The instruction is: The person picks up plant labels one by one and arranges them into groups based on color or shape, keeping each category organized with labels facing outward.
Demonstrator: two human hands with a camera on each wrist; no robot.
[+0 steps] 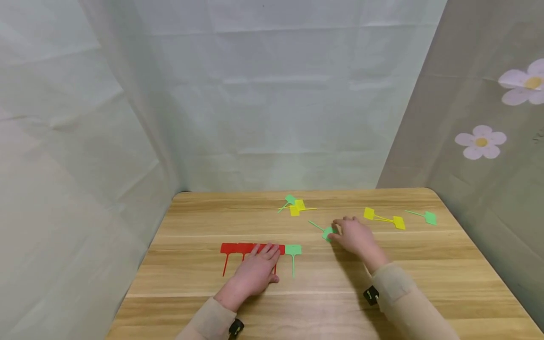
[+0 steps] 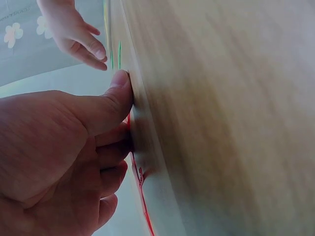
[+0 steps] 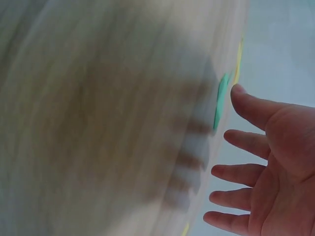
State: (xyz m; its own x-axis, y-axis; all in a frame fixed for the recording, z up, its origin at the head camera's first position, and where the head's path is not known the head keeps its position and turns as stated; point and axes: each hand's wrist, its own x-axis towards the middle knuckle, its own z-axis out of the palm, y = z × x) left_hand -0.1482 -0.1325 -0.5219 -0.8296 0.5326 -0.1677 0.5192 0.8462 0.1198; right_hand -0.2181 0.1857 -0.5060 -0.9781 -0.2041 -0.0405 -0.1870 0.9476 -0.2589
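Red cable-tie tags (image 1: 230,248) lie side by side in a row, their thin tails toward me. My left hand (image 1: 256,275) rests on the right part of this row with its fingers extended, hiding some of the tags. A green cable-tie tag (image 1: 293,250) continues the row at its right end, tail also toward me. My right hand (image 1: 356,236) is over another green tag (image 1: 327,233), which lies slanted with its tail pointing away to the left. In the right wrist view the right hand's fingers (image 3: 238,174) are spread, with that tag near the thumb.
Farther back on the wooden table (image 1: 191,222) is a small cluster of a green tag (image 1: 290,199) and yellow tags (image 1: 300,205). To the right lie two yellow tags (image 1: 398,222) with crossing tails and a green tag (image 1: 430,217). Fabric walls (image 1: 276,118) enclose the table.
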